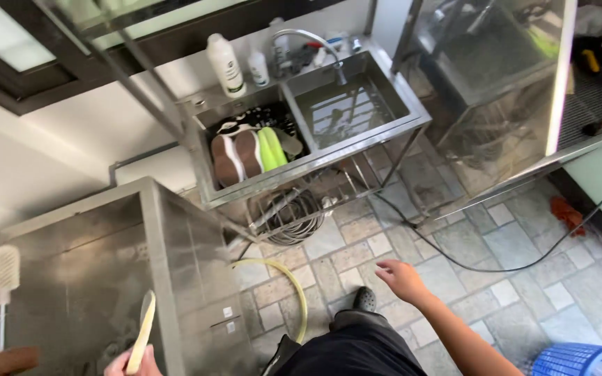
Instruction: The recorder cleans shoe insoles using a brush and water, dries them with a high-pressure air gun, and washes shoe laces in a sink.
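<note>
My left hand (132, 363) shows at the bottom edge, closed around a pale flat spatula-like utensil (143, 327) that points up beside a steel cabinet (106, 278). My right hand (400, 277) hangs free over the stone-tiled floor with its fingers loosely apart and nothing in it. Ahead stands a steel double sink (301, 118). Its left basin holds brown and green items (249, 150), and its right basin (350, 104) holds water under a curved tap (311, 38).
White bottles (226, 64) stand on the sink's back ledge. A white brush (1, 271) rises at the far left. A yellow hose (287, 278) and a black cable (496, 264) cross the floor. A blue basket (583, 360) sits bottom right. Coiled hose (294, 219) lies under the sink.
</note>
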